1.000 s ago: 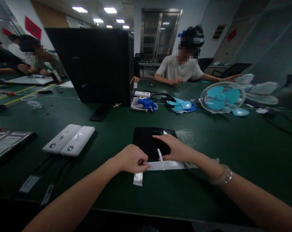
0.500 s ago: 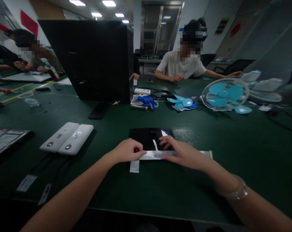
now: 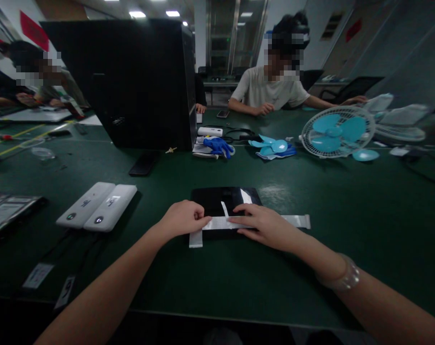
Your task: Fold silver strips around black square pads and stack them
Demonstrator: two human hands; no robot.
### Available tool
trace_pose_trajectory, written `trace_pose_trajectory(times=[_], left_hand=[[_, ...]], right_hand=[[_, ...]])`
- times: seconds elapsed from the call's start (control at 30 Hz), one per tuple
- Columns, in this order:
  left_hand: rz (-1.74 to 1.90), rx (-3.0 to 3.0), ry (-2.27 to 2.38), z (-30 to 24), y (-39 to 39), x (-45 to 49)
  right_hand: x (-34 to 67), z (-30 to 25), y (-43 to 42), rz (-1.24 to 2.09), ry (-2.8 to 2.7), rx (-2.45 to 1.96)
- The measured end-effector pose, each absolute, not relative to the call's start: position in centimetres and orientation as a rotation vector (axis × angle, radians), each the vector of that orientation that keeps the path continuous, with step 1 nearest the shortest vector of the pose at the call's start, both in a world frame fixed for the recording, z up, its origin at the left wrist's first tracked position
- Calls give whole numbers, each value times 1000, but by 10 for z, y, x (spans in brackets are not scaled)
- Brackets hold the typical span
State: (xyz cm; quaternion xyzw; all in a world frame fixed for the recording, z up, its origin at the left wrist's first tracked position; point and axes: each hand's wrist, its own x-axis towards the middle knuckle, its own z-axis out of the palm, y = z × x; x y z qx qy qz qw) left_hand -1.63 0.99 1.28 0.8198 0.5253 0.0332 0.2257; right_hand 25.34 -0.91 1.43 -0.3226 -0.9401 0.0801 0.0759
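Strip across the near part of the black panel on the counter, pinched at left by the left hand and beneath the loosely spread right hand. Keep flat and straight; press evenly, without creasing.

Green table holds black slab, fan, perhaps keys.

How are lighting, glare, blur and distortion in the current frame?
Head view: dim overall, though the ceiling lights shine bright; head view: soft glare on the table behind the black panel; head view: the case leans outward, probably wide-angle stretch; head view: far right looks soft, but the left hand and right hand stay readable.
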Motion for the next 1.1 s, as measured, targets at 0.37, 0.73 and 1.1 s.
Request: trace_pose_trajectory(times=[0.37,0.73,1.1], left_hand=[[12,2318,1573,10,8,-13],[-17,2318,1673,11,7,-10],[16,2303,1638,9,8,-12]], right_hand=[[253,11,-9,155,-2839,-968],[246,13,-15,-9,-2851,-921],[240,16,-24,121,-2757,-849]])
